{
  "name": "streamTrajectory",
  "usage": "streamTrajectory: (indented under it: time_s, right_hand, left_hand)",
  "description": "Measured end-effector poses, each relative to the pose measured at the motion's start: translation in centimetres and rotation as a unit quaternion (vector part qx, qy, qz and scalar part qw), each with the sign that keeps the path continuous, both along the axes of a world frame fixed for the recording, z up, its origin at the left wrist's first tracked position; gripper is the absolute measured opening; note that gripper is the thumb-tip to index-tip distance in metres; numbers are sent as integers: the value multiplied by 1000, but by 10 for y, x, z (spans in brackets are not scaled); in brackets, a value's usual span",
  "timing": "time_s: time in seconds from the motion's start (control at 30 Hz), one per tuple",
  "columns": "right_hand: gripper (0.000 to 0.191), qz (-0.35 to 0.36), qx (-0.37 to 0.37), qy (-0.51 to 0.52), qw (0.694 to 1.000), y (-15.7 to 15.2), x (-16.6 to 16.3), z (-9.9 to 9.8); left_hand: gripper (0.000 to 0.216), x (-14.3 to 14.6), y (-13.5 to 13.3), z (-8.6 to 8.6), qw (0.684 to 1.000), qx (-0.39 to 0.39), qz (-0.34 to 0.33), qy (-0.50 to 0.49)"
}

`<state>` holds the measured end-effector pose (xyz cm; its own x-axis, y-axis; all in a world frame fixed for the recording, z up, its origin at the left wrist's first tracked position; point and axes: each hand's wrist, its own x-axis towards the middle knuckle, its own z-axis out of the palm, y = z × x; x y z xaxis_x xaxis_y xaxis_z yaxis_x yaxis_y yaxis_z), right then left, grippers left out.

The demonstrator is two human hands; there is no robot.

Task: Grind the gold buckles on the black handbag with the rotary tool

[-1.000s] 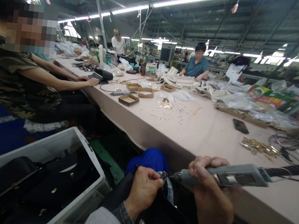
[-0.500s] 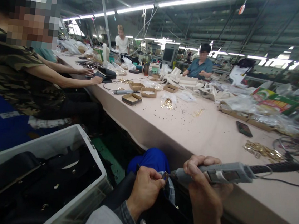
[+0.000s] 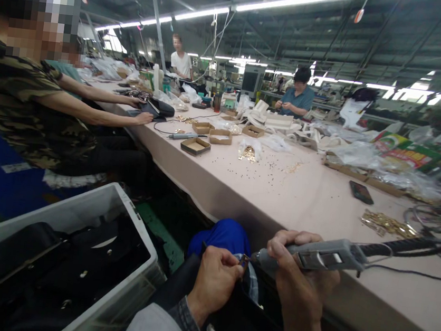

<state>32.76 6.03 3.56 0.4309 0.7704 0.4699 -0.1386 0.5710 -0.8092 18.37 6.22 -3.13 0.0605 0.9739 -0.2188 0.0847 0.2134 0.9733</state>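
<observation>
My left hand [image 3: 213, 281] is closed in a pinch on a small metal fitting [image 3: 242, 260] at the top of a black bag [image 3: 226, 320] on my lap. A grey electric screwdriver [image 3: 317, 255] lies gripped in my right hand [image 3: 301, 291], level, its tip against that fitting. Its black cable [image 3: 406, 245] runs off right over the table edge. Both hands work just below the near edge of the long pink table [image 3: 300, 196].
A white crate [image 3: 127, 213] of black bags stands at my left. On the table lie gold hardware [image 3: 387, 223], a phone [image 3: 360, 191], small cardboard boxes [image 3: 195, 145] and plastic bags. A person in camouflage [image 3: 20, 105] sits left; other people work farther down.
The screwdriver has shifted a little left, its tip now closer on the fitting. My left hand has kept its pinch. The view has drifted slightly.
</observation>
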Motion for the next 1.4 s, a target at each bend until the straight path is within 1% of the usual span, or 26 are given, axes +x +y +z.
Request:
streamTrajectory:
  time_s: [0.13,0.2,0.33,0.47,0.53,0.63,0.7,0.8,0.87,0.93,1.0,1.07,1.13,1.2,1.23,1.3,1.4]
  right_hand:
    - [35,16,0,-40,999,2,4,-3]
    - [35,40,3,-47,998,4,4,-4]
    - [36,129,13,-35,991,9,4,-5]
    - [37,220,30,-55,973,13,5,-2]
    - [37,269,25,-66,961,13,7,0]
    - [33,336,-6,-61,940,14,11,3]
    - [27,357,-25,-62,932,13,11,3]
    - [19,340,-29,-71,937,13,12,1]
    - [17,327,-18,-76,942,12,14,0]
    - [17,334,-9,-73,940,11,17,1]
    - [19,336,-11,-61,940,8,21,4]
    - [21,322,-10,-33,946,5,28,12]
    - [21,274,9,20,961,6,37,21]
    - [18,201,16,97,975,12,49,30]
    - [17,160,7,139,977,17,57,33]
    - [17,94,-38,218,971,30,77,33]
    - [21,53,-124,299,945,51,111,18]
  left_hand:
    - [9,0,-1,-2,1000,11,-1,-6]
    - [11,0,-1,-1,1000,12,-3,-6]
    - [18,0,-1,6,1000,9,-3,-20]
    - [22,-2,-1,9,999,7,-13,-39]
    - [23,-4,-1,9,998,9,-21,-52]
    - [22,-5,-3,6,998,13,-31,-56]
    - [20,-3,-4,3,999,18,-33,-39]
    - [18,0,-4,1,999,29,-35,-15]
    - [17,3,-3,0,999,32,-36,-11]
    - [13,5,-2,1,999,26,-41,-3]
    - [10,5,-3,1,999,17,-46,8]
    - [9,5,-4,1,998,14,-48,27]
    - [10,5,-5,0,998,14,-44,42]
    - [13,4,-5,0,999,9,-36,38]
    - [15,4,-5,1,999,7,-30,31]
    - [18,3,-3,3,1000,13,-16,18]
    - [21,-3,1,8,998,40,-8,39]
